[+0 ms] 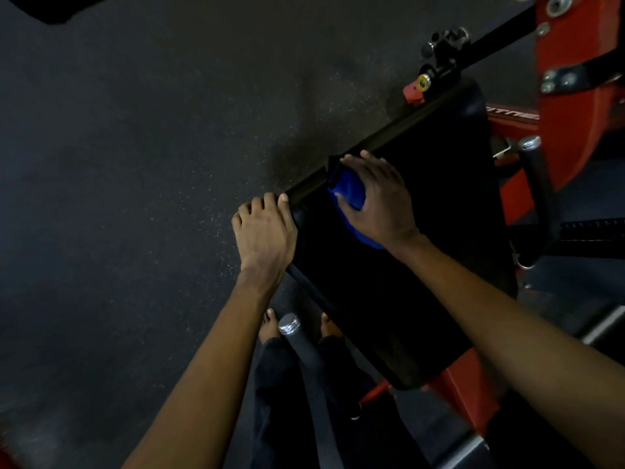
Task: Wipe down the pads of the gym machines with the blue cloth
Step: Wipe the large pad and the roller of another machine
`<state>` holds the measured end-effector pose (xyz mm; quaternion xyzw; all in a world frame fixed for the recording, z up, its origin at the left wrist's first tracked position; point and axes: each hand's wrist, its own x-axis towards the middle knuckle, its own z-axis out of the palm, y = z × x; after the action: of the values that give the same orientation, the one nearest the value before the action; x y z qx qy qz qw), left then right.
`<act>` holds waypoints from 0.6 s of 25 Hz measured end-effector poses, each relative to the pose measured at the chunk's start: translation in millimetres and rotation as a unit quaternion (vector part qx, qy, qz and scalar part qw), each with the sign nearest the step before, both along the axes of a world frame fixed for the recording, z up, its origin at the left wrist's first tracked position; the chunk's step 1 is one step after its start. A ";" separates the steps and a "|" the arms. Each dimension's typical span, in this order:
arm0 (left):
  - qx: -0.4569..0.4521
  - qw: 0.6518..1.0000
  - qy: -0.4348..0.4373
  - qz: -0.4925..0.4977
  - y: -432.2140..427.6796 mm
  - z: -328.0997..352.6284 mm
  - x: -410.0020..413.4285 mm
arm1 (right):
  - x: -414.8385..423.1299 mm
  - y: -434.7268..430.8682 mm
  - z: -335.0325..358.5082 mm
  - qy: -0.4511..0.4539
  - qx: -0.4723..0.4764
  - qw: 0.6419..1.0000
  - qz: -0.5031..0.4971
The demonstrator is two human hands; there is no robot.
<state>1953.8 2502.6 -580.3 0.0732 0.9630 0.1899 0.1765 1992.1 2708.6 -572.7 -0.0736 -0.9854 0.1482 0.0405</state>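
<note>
A large black pad [422, 231] of a red gym machine fills the middle right of the view. My right hand [378, 201] lies on its upper left part and presses a folded blue cloth [350, 191] against the pad, fingers spread over the cloth and thumb beside it. The cloth shows under the palm and below the wrist. My left hand [265, 231] grips the pad's left corner, fingers curled over its edge.
The red machine frame [571, 96] with bolts stands at the top right. A yellow-capped adjustment pin [423, 82] sits above the pad. A chrome-capped handle bar [290, 324] points up between my bare feet below the pad. Dark speckled rubber floor [135, 164] spreads to the left.
</note>
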 end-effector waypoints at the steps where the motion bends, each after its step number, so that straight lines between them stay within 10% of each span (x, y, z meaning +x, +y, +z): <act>1: -0.014 1.000 -0.001 -0.013 3.1 0.9 -1.2 | 3.9 16.5 -0.7 0.010 -0.004 1.000 0.010; 7: -0.044 0.998 0.019 -0.044 27.5 3.4 -8.5 | -3.3 32.1 -6.3 0.037 -0.026 0.978 -0.205; 12: -0.043 0.997 0.028 -0.058 24.1 8.0 -7.9 | 29.6 64.9 -7.8 0.014 -0.009 1.000 0.017; 15: -0.074 0.997 -0.021 -0.010 39.9 12.3 -12.0 | 35.1 135.7 -9.0 0.021 -0.077 0.989 -0.126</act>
<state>1941.9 2542.5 -567.9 0.0660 0.9697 0.1183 0.2033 2027.2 2844.4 -581.7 -0.1967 -0.9529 0.2188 0.0740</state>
